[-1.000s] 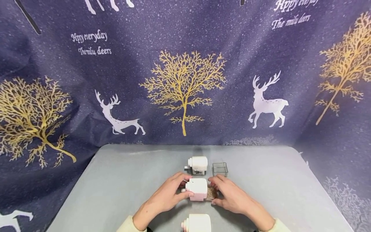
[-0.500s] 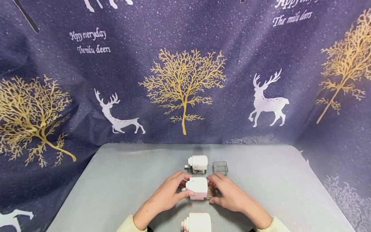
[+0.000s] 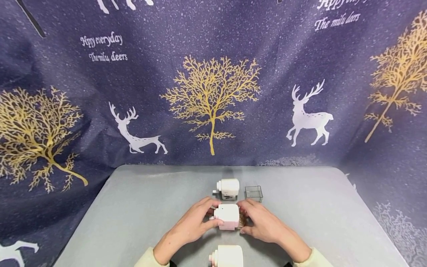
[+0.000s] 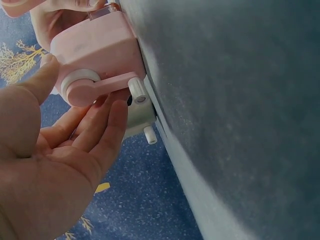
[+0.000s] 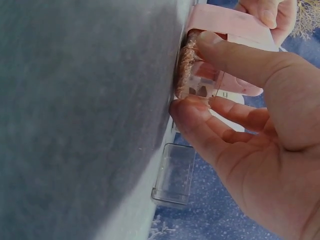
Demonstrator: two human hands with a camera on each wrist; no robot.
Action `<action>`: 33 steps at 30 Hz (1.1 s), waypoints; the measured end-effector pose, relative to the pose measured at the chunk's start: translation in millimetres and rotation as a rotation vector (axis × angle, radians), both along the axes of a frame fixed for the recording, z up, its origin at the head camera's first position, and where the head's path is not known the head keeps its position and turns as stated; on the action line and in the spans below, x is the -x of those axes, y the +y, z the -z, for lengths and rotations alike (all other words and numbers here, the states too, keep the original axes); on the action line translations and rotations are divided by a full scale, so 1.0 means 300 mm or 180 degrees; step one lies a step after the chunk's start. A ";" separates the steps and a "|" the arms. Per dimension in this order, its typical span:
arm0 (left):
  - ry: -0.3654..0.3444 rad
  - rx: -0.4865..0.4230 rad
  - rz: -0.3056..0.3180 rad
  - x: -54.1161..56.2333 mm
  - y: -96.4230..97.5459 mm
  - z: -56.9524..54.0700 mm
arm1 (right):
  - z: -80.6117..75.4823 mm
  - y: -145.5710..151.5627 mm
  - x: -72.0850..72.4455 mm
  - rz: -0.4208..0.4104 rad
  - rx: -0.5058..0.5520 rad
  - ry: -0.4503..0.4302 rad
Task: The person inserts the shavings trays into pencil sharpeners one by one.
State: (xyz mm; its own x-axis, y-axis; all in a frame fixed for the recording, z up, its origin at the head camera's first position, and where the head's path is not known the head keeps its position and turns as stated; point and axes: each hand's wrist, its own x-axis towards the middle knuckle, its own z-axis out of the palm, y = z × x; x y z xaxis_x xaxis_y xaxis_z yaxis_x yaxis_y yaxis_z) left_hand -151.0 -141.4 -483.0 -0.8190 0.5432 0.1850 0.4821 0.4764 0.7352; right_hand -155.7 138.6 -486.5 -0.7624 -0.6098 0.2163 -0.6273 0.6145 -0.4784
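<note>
A pink and white crank pencil sharpener (image 3: 228, 217) stands on the table in the middle of the head view. My left hand (image 3: 189, 225) grips its crank side, thumb in front and fingers behind; the pink crank (image 4: 112, 86) shows in the left wrist view. On the opposite side, a clear shavings drawer (image 5: 202, 75) sits partly inside the sharpener's body, with brown shavings (image 5: 186, 64) along its bottom. My right hand (image 3: 263, 222) pinches this drawer between thumb and fingers. In the head view the right hand covers much of the drawer.
Behind stands a white crank sharpener (image 3: 229, 188) with a dark print. To its right lies a clear, open-topped drawer (image 3: 254, 193). Another white sharpener (image 3: 229, 256) with a pink crank part is at the near edge of view. A patterned curtain (image 3: 213, 92) hangs beyond the grey table (image 3: 153, 193).
My right hand has moved slightly left, and the shavings drawer sticks out less from the pink sharpener. The left hand keeps its hold in the same place.
</note>
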 end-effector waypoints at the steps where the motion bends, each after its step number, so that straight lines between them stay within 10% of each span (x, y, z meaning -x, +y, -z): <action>1: -0.0004 -0.0005 -0.0001 0.000 0.000 0.001 | 0.000 -0.001 -0.001 0.0005 0.0000 -0.0012; 33: -0.0066 -0.0004 -0.0019 -0.001 0.003 -0.005 | -0.005 -0.032 0.019 -0.0054 -0.0011 -0.0085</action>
State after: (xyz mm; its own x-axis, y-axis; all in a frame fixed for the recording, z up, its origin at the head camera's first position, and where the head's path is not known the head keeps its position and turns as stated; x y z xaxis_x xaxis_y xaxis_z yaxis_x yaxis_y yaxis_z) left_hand -150.6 -140.5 -481.4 -0.8258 0.5381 0.1687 0.4640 0.4784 0.7456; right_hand -161.3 129.0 -485.0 -0.7574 -0.6234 0.1941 -0.6247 0.6056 -0.4930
